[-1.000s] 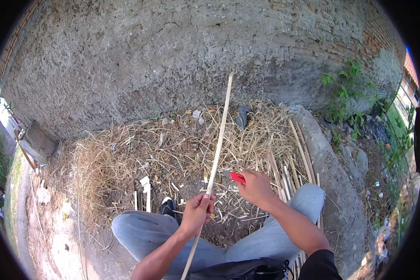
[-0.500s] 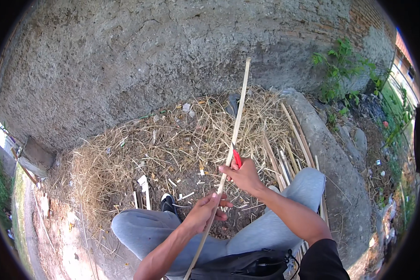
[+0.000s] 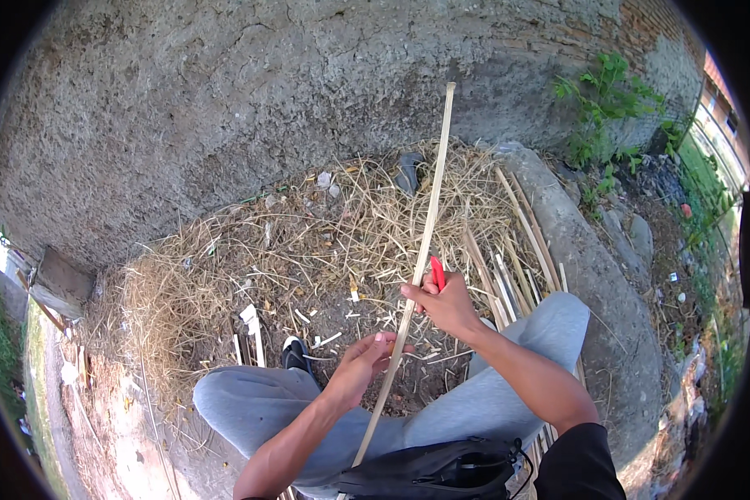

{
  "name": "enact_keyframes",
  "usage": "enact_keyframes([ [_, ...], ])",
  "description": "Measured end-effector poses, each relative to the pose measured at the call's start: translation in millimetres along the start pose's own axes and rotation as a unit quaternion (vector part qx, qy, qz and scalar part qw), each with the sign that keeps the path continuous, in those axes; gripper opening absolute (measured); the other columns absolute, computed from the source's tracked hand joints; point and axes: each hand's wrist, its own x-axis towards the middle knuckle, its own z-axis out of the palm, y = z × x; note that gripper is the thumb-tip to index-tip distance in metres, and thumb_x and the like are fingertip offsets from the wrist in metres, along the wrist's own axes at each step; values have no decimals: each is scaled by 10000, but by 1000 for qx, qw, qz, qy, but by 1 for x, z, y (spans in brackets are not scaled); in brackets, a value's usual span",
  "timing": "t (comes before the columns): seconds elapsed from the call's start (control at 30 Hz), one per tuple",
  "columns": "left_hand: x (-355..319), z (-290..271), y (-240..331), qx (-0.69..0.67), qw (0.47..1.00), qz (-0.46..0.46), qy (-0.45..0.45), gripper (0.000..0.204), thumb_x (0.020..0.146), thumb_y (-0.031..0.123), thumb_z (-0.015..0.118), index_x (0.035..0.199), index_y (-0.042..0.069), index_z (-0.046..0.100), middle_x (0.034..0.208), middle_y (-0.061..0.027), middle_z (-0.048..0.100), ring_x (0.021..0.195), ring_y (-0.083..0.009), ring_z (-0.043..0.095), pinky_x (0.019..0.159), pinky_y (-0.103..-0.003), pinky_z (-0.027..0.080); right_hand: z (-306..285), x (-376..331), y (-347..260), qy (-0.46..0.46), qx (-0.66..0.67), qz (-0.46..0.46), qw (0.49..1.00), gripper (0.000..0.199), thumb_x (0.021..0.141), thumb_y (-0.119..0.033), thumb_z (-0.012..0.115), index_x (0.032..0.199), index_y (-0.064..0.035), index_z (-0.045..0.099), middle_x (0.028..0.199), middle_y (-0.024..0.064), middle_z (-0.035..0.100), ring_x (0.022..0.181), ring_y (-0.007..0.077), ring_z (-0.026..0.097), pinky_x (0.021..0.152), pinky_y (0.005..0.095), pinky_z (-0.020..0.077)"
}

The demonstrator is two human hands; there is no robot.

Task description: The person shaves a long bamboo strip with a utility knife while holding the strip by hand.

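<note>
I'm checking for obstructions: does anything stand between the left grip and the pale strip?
Nothing visible does. The left grip is right at the pale strip, partly behind it. The right grip, holding a red tool, sits farther up the strip, not between them.

Straw (image 3: 167, 300) is strewn below the wall (image 3: 267, 108) — bounded at right by a slab (image 3: 615, 333), beyond which a green plant (image 3: 605, 97) is seen.

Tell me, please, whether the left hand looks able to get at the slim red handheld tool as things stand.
Probably not freely: the left hand is close, but the right hand grips the red tool, and the long, pale, flat strip crosses the left fingers.
</note>
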Motion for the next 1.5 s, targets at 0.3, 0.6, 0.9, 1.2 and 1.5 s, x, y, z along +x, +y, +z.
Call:
enact_keyframes([
  [0.3,5,5,-17,19,988,116,104,267,1034,111,462,1195,-84,545,1038,-185,691,968,-191,679,917,-307,543,-9,-11,-12,5,-16,21,1000,511,856,-118,762,618,-134,310,595,19,520,544,104,578,486,271,450],
  [0.6,6,7,-15,63,982,126,129,268,1027,106,469,1183,-101,536,962,-182,684,861,-231,701,825,-341,598,-19,-11,-4,8,-23,30,999,519,858,-132,761,604,-134,309,597,33,542,541,98,580,482,274,443],
  [0.9,7,24,-17,-38,999,-22,2,391,1067,323,378,1229,-6,516,997,-126,622,678,-169,610,596,-269,510,-12,-10,5,-22,-55,1,998,466,895,-164,727,650,-128,333,604,19,539,532,99,585,466,268,447],
  [1.2,-7,16,-8,-82,994,-32,57,320,1072,299,377,1021,37,554,669,-8,481,490,-53,330,422,-219,265,-14,-21,-7,-62,-489,-78,866,200,799,-220,627,795,-22,648,712,247,648,674,440,639,670,526,499],
  [1.5,-10,23,0,-70,994,0,80,309,1072,300,378,980,53,538,638,21,426,462,-43,293,406,-222,242,1,-32,-1,-66,-563,-80,820,174,768,-173,595,840,-53,698,657,212,659,634,409,671,609,509,527],
])
